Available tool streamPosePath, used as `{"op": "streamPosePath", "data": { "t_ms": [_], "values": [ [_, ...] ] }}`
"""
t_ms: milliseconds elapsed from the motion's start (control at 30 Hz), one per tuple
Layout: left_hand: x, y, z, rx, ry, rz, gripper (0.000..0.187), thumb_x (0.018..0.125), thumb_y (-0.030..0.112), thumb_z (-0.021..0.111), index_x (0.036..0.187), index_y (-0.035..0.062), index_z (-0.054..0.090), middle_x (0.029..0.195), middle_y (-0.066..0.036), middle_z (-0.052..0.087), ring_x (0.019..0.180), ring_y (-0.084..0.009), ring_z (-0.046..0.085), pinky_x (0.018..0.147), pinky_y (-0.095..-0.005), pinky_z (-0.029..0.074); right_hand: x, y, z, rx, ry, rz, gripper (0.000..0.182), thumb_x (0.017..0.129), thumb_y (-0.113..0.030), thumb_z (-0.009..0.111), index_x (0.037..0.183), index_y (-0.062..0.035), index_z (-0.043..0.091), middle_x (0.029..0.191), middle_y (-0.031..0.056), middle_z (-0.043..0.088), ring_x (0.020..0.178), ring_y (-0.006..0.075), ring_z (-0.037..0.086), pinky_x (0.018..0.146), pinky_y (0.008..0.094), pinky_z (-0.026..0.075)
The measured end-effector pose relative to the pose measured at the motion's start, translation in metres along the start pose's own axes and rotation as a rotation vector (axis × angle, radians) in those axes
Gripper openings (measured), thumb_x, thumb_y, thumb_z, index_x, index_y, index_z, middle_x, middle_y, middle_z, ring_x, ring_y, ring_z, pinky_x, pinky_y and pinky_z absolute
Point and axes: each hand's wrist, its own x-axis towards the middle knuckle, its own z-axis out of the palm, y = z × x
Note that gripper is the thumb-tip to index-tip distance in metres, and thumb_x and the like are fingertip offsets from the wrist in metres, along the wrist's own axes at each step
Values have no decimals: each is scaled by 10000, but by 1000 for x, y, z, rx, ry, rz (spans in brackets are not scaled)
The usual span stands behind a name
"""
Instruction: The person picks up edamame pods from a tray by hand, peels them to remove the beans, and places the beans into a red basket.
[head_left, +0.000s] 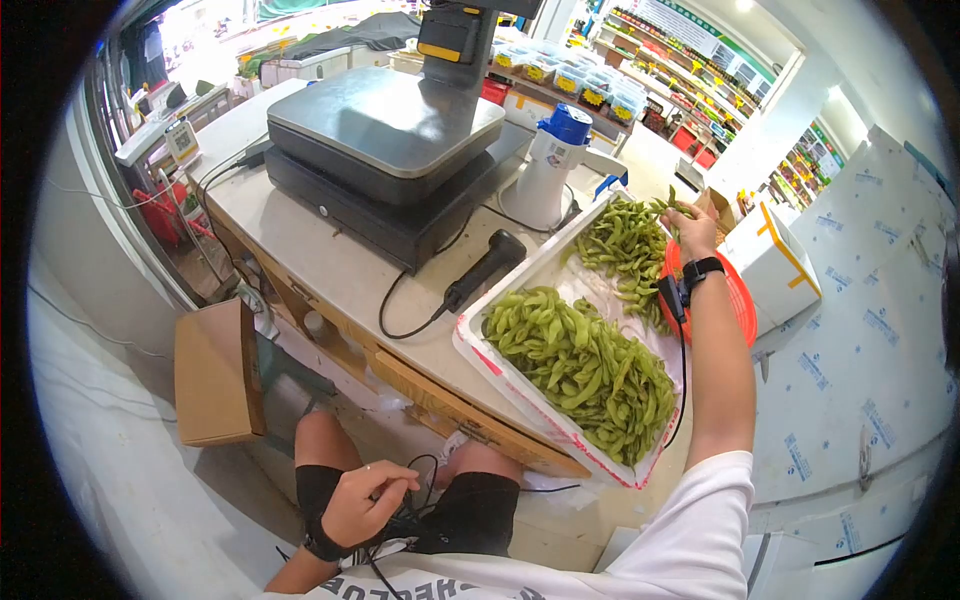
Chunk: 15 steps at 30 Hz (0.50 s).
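My right hand (pixel 692 230) reaches to the far end of a white foam tray (pixel 620 468), its fingers closed on a few green edamame pods (pixel 677 203). Inside the tray are two piles: a large near pile of edamame pods (pixel 580 370) and a smaller far pile (pixel 620 240). Beneath my right forearm sits an orange-red plastic basket (pixel 738 300), partly hidden by the arm. My left hand (pixel 368 503) is held above my lap with curled fingers, next to a thin black cable (pixel 432 478). Whether it grips anything is hidden.
A scale (pixel 385 120), a black handheld scanner (pixel 488 268) and a white-blue megaphone (pixel 548 165) stand on the counter left of the tray. A white box (pixel 770 262) is beyond the basket. At lower left is a cardboard box (pixel 215 375). A cable hangs from my right wrist.
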Motion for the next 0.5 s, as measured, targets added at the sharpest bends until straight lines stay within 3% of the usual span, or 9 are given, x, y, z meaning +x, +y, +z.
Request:
{"op": "streamPosePath", "data": {
  "t_ms": [367, 500],
  "values": [
    [24, 25, 12, -202, -47, 67, 150, 900, 18, 550, 1016, -35, 631, 870, -82, 682, 761, -124, 635, 690, -250, 512, -87, -91, -24, 268, -169, 113, 325, 857, 10, 659, 1157, 57, 542, 996, 143, 633, 859, 211, 662, 789, 287, 580],
    [42, 28, 40, -388, -198, 126, 279, 940, 99, 544, 1193, -16, 543, 1042, -99, 661, 889, -124, 611, 769, -254, 496, -135, -123, -24, 316, -181, 137, 300, 869, -1, 650, 1151, 29, 553, 1017, 125, 635, 900, 203, 658, 802, 273, 574]
  ]
}}
